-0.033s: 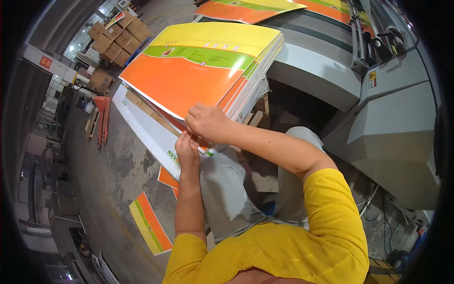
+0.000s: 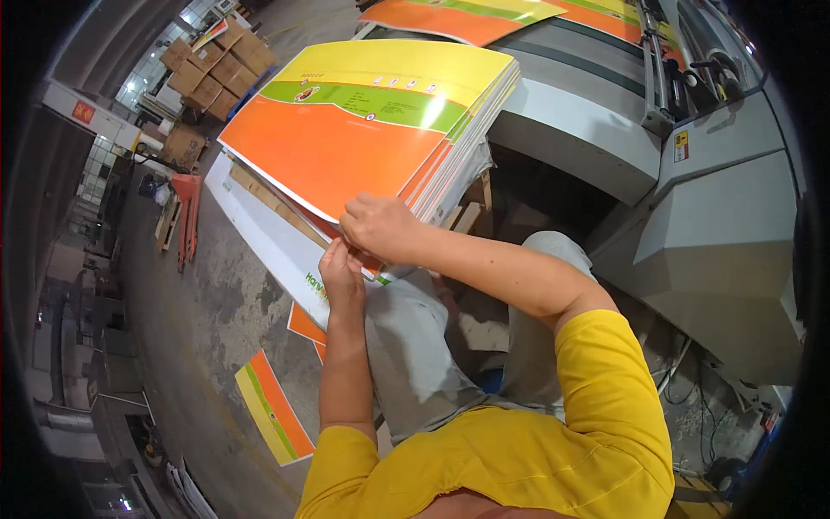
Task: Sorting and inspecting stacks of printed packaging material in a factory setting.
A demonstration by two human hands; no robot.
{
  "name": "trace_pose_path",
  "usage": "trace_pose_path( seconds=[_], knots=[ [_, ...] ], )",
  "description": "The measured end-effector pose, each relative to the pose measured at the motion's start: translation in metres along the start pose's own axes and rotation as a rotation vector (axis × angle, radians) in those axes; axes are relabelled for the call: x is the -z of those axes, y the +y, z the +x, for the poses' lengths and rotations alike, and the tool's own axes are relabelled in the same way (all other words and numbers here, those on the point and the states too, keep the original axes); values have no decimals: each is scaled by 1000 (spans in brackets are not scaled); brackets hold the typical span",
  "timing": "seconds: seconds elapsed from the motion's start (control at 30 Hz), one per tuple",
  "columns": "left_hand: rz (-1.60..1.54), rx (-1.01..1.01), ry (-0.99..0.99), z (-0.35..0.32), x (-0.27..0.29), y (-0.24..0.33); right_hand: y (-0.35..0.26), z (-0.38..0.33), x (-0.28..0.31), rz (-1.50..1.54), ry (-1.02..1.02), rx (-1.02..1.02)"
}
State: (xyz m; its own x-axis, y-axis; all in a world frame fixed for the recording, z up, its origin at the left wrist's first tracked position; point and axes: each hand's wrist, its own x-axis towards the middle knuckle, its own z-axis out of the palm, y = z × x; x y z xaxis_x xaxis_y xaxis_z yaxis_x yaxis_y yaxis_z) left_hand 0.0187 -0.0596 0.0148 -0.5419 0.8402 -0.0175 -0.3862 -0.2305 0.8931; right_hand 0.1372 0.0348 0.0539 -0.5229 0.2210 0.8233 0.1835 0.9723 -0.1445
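Observation:
A thick stack of large glossy printed sheets (image 2: 328,160), yellow, green and orange, lies in front of me. My right hand (image 2: 380,227) reaches over its near corner, its fingers curled closed on the edge of a printed sheet. Just below and to the left, my left hand (image 2: 341,270) has thumb and fingers pressed together at the same corner, close against the right fingertips. What the left fingers pinch is hidden. Under the hands an orange and white sheet edge shows. A white printed sheet (image 2: 268,242) sticks out beneath the stack on the left.
A grey machine (image 2: 575,130) stands on the right, with more printed sheets (image 2: 458,19) on its bed. A loose sheet (image 2: 275,411) lies on the floor at the left. Farther off are an orange pallet jack (image 2: 186,216) and stacked cardboard boxes (image 2: 216,73).
A printed sheet on the machine bed has shifted slightly to the right. My hands have barely moved at the stack's corner.

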Motion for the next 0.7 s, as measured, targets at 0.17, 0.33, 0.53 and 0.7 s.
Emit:
trace_pose_path(
  seconds=[0.17, 0.33, 0.53, 0.7],
  knots=[
    [17, 43, 60, -5, -11, 8, 7, -14, -7, -61, -305, -10],
    [130, 40, 107, 0, -13, 9, 25, -24, 9, 68, -208, -65],
    [389, 27, 196, 7, -23, 4, 74, -62, 13, -51, -307, 100],
    [439, -1, 205, 7, -15, 3, 131, -66, 32, -214, -323, -81]
  ],
)
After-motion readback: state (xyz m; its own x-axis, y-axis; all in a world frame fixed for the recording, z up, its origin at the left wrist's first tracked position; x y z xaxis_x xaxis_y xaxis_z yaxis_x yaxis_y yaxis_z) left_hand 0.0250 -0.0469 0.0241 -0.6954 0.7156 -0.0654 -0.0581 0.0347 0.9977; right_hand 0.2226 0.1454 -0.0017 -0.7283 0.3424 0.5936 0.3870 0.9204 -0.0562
